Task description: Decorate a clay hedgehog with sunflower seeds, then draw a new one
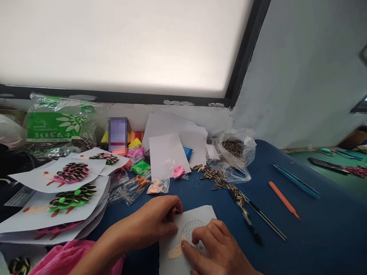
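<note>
A white sheet of paper lies in front of me with a pencil drawing of a round body filled with small marks. Peach modelling clay is spread flat over the drawing's lower left. My right hand is over the sheet, its thumb stretched out onto the edge of the clay and its other fingers bent, apart from the thumb. At the sheet's upper left edge rests my left hand, with fingers curled in; whatever is between them is hidden.
Finished hedgehog pictures of clay and seeds are stacked at left, above pink cloth. Clay packets and blank sheets are behind. Sunflower seeds spill from a plastic bag. A brush, orange pen and blue tweezers lie right.
</note>
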A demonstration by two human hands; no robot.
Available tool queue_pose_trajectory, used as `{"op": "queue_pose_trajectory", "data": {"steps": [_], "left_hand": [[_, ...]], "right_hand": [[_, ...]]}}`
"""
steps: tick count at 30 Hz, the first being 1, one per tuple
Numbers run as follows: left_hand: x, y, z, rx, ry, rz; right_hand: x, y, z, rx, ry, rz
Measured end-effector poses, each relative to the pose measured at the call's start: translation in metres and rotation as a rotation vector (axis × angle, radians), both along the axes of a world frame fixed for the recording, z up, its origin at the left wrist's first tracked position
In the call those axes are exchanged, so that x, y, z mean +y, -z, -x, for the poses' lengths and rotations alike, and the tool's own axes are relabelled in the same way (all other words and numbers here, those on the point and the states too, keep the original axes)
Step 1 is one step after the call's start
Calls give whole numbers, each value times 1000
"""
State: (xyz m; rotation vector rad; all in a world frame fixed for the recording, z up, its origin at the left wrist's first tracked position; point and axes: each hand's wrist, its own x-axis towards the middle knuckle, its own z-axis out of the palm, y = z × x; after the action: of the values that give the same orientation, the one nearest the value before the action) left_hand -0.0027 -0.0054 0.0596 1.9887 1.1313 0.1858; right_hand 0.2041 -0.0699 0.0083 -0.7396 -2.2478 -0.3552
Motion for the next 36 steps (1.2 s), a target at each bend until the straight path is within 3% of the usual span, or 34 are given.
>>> {"op": "queue_pose_trajectory", "data": {"steps": [10,14,18,36], "left_hand": [[-1,-1,0,0,-2,2],[0,-3,-2,2,5,8],[0,-3,-2,2,8,1],[1,-4,-2,45,25,-23]], "right_hand": [[0,-4,-6,-52,-14,17],[2,2,-5,-94,13,87],[4,6,-3,-57,22,68],[4,-2,-10,-181,31,120]]}}
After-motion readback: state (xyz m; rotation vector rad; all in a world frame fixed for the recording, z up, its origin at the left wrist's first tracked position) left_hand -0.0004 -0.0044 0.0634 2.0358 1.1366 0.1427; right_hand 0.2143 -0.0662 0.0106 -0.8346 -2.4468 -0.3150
